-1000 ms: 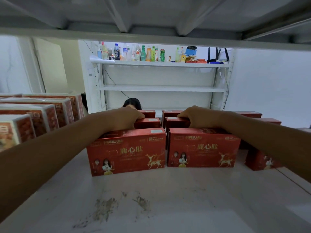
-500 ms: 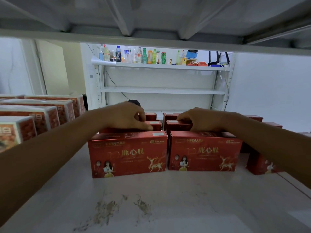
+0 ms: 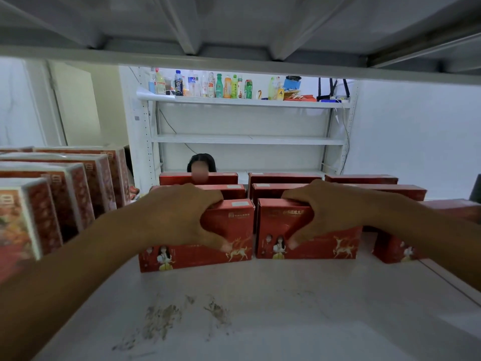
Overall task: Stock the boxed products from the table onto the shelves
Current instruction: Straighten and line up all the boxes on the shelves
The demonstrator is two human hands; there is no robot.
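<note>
Hands both clamped: left hand [image 3: 179, 217] on left front box [image 3: 229, 230], right hand [image 3: 328, 212] on right front box [image 3: 322, 246].

Both of your arms are bare from the edge of view down to the wrist, with no sleeve showing. Your left hand [image 3: 179, 217] and right hand [image 3: 330, 212] are bare as well, ungloved. Your fingers [image 3: 294, 199] are slim, with short, plain nails visible at the thumbs.

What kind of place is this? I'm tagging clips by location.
Probably a stockroom or small shop: a white metal shelf holds rows of red boxes, and a far rack carries drink bottles.
</note>
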